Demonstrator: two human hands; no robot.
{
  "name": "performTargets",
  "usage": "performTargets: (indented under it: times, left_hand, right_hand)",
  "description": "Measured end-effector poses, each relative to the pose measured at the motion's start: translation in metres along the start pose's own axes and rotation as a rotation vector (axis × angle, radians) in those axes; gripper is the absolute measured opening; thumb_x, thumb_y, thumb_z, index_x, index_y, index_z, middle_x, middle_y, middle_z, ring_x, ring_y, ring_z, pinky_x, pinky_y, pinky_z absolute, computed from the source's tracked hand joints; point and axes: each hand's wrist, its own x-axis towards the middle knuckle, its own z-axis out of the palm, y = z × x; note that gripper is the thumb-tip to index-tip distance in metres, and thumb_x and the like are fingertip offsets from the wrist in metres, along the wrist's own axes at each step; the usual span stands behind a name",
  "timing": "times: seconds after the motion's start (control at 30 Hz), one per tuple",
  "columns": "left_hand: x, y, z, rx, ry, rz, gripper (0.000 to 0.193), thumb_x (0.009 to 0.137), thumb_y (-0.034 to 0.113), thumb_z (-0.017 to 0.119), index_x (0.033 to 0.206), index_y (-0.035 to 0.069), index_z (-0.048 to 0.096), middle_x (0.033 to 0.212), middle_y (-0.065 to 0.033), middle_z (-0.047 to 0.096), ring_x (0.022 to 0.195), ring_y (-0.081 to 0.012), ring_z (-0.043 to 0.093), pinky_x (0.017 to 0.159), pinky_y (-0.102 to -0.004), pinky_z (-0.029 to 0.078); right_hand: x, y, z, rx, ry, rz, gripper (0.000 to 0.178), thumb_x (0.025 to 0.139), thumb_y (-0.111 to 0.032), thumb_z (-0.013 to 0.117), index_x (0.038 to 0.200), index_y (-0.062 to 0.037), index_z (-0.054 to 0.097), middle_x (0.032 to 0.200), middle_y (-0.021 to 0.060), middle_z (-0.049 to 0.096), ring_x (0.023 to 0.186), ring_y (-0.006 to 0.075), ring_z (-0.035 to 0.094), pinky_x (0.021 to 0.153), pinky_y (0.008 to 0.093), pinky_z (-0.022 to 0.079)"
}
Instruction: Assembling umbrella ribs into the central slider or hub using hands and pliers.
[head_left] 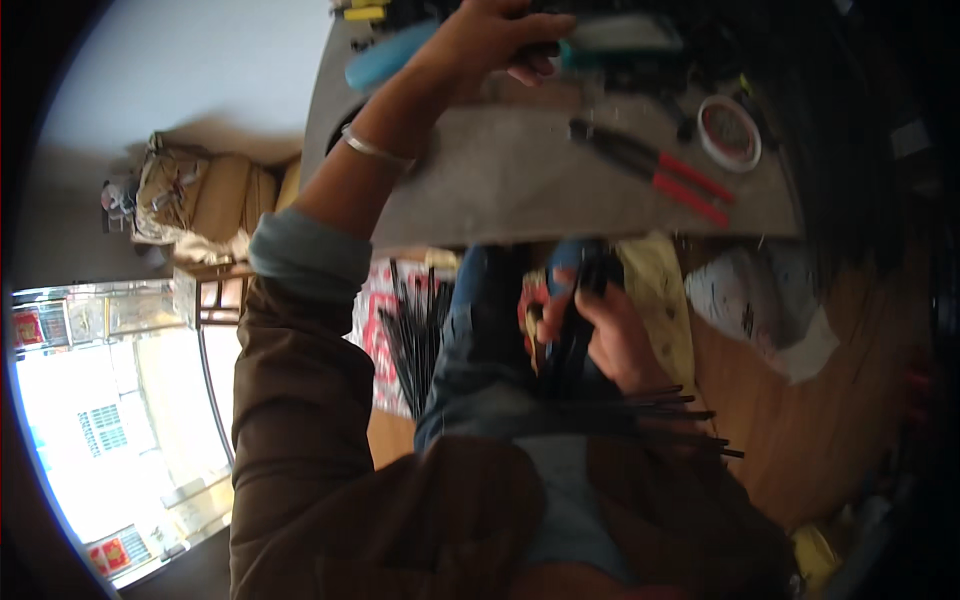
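I am watching the right hand (pixel 600 335) closing around a bundle of black cable ties (pixel 660 415), held low over the lap, their thin tails fanning out to the right; something dark and blurred is also sitting in that grip, and I cannot tell what it is. The left hand (pixel 495 40) is reaching far up onto the grey worktable (pixel 520 180), its fingers curling over a teal-handled tool (pixel 610 40); whether it is truly gripping it or only resting on it I cannot tell.

Judging progress, the work is looking only partly done: one bundle is in hand, while a larger heap of loose black ties (pixel 415 335) is lying on a red-and-white printed sheet (pixel 372 320) on the floor to the left of the knees.

Red-handled pliers (pixel 655 170) are lying on the table, a roll of tape (pixel 730 130) just beyond them to the right. I am seeing no box or bin holding the ties; a tan bag (pixel 175 195) is sitting far left, contents unclear.
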Motion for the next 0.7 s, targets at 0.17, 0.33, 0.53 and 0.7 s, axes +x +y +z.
performTargets:
  times: [0.17, 0.33, 0.53, 0.7]
  left_hand:
    - [-0.135, -0.024, 0.045, -0.326, 0.124, -0.151, 0.036, 0.094, 0.021, 0.056, 0.118, -0.005, 0.053, 0.093, -0.0163, 0.065, 0.078, -0.0201, 0.066, 0.068, -0.0276, 0.055]
    - [-0.23, -0.076, 0.084, -0.936, 0.395, -0.215, 0.022, 0.093, 0.016, 0.055, 0.111, 0.003, 0.055, 0.093, -0.0075, 0.062, 0.086, -0.0184, 0.062, 0.075, -0.0316, 0.054]
    - [-0.25, -0.075, 0.091, -1.144, 0.401, -0.155, 0.018, 0.092, 0.011, 0.057, 0.109, 0.006, 0.056, 0.098, -0.0073, 0.063, 0.089, -0.0182, 0.061, 0.077, -0.0338, 0.053]
    - [-0.256, -0.071, 0.085, -1.17, 0.383, -0.114, 0.019, 0.091, 0.01, 0.058, 0.109, 0.005, 0.056, 0.1, -0.0098, 0.063, 0.089, -0.0199, 0.062, 0.078, -0.0348, 0.053]
  right_hand:
    - [-0.001, 0.019, 0.008, -0.016, 0.034, 0.0, 0.025, 0.094, -0.018, 0.054, 0.111, -0.0008, 0.051, 0.089, 0.0121, 0.062, 0.077, 0.0261, 0.066, 0.069, 0.0391, 0.056]
    - [-0.006, 0.036, 0.039, -0.185, -0.013, -0.011, 0.02, 0.095, -0.02, 0.053, 0.102, -0.0013, 0.053, 0.089, 0.0112, 0.062, 0.077, 0.0229, 0.066, 0.065, 0.0361, 0.056]
    - [-0.014, 0.056, 0.065, -0.394, 0.031, -0.098, 0.022, 0.096, -0.02, 0.051, 0.106, -0.0005, 0.053, 0.084, 0.0081, 0.059, 0.07, 0.0171, 0.062, 0.062, 0.033, 0.056]
    - [-0.019, 0.062, 0.081, -0.418, 0.007, -0.163, 0.022, 0.097, -0.019, 0.048, 0.109, 0.0, 0.051, 0.082, 0.0069, 0.057, 0.068, 0.015, 0.059, 0.063, 0.032, 0.056]
